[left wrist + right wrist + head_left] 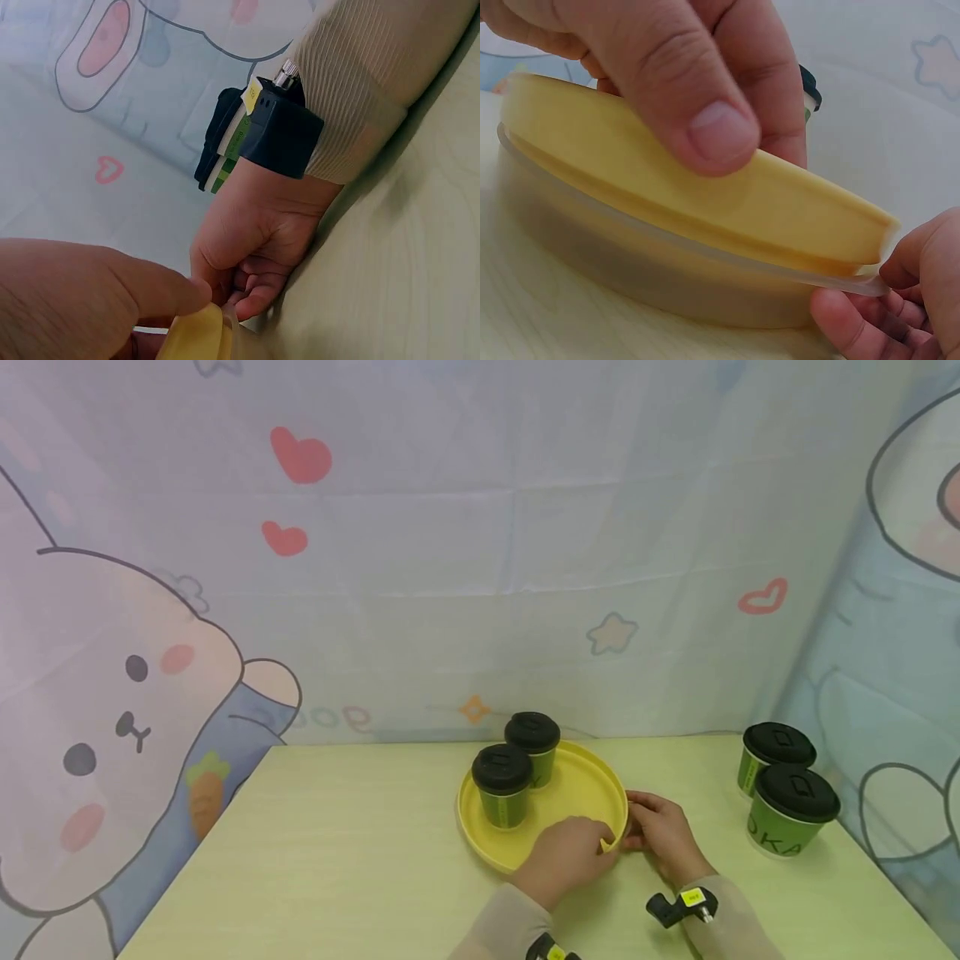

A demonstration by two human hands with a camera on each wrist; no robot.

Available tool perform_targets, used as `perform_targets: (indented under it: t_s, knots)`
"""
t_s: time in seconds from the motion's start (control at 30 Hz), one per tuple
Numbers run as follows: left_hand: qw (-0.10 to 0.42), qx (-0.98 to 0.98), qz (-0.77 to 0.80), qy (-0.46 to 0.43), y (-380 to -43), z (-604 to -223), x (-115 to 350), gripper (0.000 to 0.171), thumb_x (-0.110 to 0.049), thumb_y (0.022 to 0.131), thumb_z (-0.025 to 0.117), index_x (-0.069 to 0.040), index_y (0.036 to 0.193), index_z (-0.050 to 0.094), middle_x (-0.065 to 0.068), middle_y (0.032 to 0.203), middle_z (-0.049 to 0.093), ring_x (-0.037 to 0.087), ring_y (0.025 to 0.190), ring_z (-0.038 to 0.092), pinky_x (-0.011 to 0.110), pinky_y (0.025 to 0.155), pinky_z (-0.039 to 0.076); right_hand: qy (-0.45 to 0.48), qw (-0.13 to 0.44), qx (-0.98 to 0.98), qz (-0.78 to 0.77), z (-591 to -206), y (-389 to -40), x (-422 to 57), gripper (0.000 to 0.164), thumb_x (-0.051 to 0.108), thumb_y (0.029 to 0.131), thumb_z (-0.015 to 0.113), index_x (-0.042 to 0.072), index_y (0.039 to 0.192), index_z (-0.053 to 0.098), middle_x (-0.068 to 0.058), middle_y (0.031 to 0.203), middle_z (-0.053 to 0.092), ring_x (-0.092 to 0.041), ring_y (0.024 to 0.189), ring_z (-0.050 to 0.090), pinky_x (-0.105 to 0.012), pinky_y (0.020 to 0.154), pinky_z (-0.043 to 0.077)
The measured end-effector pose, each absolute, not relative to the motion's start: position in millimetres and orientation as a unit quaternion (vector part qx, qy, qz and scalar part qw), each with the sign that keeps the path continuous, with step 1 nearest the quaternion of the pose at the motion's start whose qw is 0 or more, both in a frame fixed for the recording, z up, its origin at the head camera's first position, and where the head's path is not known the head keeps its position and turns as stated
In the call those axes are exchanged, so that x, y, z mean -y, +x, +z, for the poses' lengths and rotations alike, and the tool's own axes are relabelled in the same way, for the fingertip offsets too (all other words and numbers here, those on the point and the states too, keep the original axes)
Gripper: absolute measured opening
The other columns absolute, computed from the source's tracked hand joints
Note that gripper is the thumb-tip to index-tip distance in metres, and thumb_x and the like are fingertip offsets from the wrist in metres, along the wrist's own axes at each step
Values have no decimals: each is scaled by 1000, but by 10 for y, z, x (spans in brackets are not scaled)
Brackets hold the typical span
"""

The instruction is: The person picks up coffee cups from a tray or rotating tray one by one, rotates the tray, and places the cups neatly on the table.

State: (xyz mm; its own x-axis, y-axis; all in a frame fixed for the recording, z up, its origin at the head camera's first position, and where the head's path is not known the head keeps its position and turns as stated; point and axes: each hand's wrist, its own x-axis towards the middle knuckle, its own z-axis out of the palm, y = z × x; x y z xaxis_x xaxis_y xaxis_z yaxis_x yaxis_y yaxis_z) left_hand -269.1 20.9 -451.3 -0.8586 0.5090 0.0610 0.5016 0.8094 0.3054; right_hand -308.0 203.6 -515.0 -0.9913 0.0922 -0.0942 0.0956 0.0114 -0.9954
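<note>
A round yellow tray (pixel 588 772) with a raised rim lies on the table. Its yellow wall sits within a translucent outer dish (pixel 682 281), seen in the right wrist view. My left hand (pixel 567 857) grips the tray's near right rim, thumb outside the wall and fingers over the inner side. At the right edge, my right hand (pixel 663 835) pinches the lip of the translucent dish. Two green paper cups with black lids stand on the tray's left part, a front cup (pixel 504 789) and a rear cup (pixel 534 747).
Two more lidded green cups stand at the table's right side, a nearer cup (pixel 791 810) and a farther cup (pixel 776 747) partly hidden behind it. A printed cloth (pixel 450 568) hangs behind the pale wooden table (pixel 322 852).
</note>
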Motion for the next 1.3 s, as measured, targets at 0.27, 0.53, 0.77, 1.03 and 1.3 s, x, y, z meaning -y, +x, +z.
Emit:
perform_targets:
  t_s: [0.27, 0.53, 0.77, 1.03, 1.3]
  knots:
    - [10, -952, 145, 270, -2648, -4474, -149, 19, -32, 95, 69, -24, 110, 77, -16, 85, 68, -1, 76, 58, 21, 70, 48, 56, 2, -711, -701, -5149, -3072, -2025, 42, 14, 104, 52, -9, 139, 52, -10, 104, 67, -16, 79, 65, -31, 64, 59]
    - [65, -947, 179, 257, -2630, -4399, -4, 19, -42, 94, 67, -29, 105, 78, -20, 93, 68, -2, 77, 55, 22, 72, 47, 62, 0, -709, -702, -5146, -3078, -2031, 40, 13, 104, 52, -8, 138, 54, -9, 102, 66, -17, 79, 64, -31, 64, 59]
    - [119, -938, 202, 256, -2645, -4320, 138, 19, -40, 95, 65, -30, 102, 79, -21, 99, 69, -1, 82, 57, 23, 79, 48, 68, 3, -711, -700, -5145, -3087, -2033, 41, 13, 104, 51, -8, 139, 52, -7, 98, 66, -16, 78, 63, -30, 63, 59]
    - [144, -928, 187, 288, -2670, -4244, 297, 20, -37, 95, 65, -28, 104, 80, -18, 103, 70, -3, 91, 60, 21, 85, 48, 68, 5, -702, -709, -5158, -3092, -2036, 42, 12, 104, 51, -9, 141, 50, -6, 97, 66, -15, 75, 62, -30, 61, 59]
    - [175, -918, 201, 294, -2675, -4221, 418, 20, -23, 88, 75, -27, 106, 79, -16, 93, 67, 0, 78, 56, 21, 75, 46, 64, 3, -693, -718, -5156, -3091, -2022, 41, 10, 104, 51, -11, 140, 50, -5, 96, 65, -15, 74, 62, -30, 60, 58]
